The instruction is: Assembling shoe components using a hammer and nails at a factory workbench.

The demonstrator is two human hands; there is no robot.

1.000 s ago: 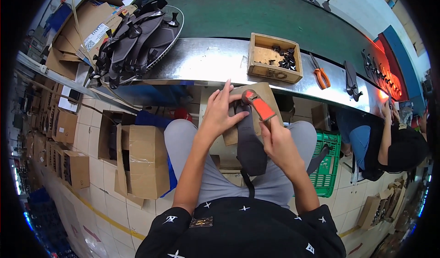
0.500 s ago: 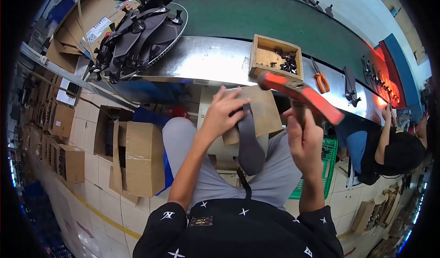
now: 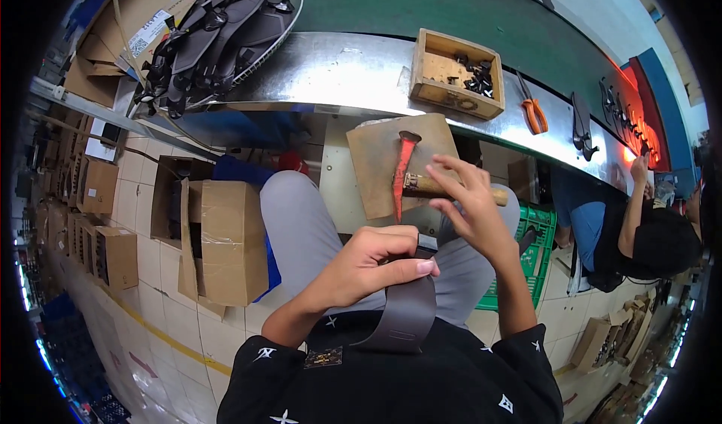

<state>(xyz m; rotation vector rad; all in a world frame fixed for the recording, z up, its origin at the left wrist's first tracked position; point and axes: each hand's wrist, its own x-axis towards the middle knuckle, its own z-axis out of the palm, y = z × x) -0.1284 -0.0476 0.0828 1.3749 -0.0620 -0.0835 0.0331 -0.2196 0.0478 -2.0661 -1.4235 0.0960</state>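
Observation:
Close to my body, my left hand (image 3: 380, 262) is closed around a dark grey-brown sandal sole (image 3: 408, 315). Its fingers are curled over the upper part and hide it; the wide, rounded end bends down against my shirt. A hammer with a red head (image 3: 404, 170) and a wooden handle (image 3: 432, 185) lies on the tan board (image 3: 370, 153) between my knees. Over the handle is my right hand (image 3: 474, 209), fingers spread and holding nothing; I cannot tell whether a fingertip still touches the wood.
Small black parts lie in a wooden box (image 3: 457, 103) on the metal ledge (image 3: 323, 70). Orange-handled pliers (image 3: 535, 114) and a sandal (image 3: 581, 127) are right of it. Sandals fill a rack (image 3: 218, 44) at far left. A green crate (image 3: 535, 255) and a co-worker (image 3: 654, 236) are at right.
The hammer has gone from my raised right hand down onto the board, and that hand has opened. My left hand has drawn the sandal sole off the board toward my body.

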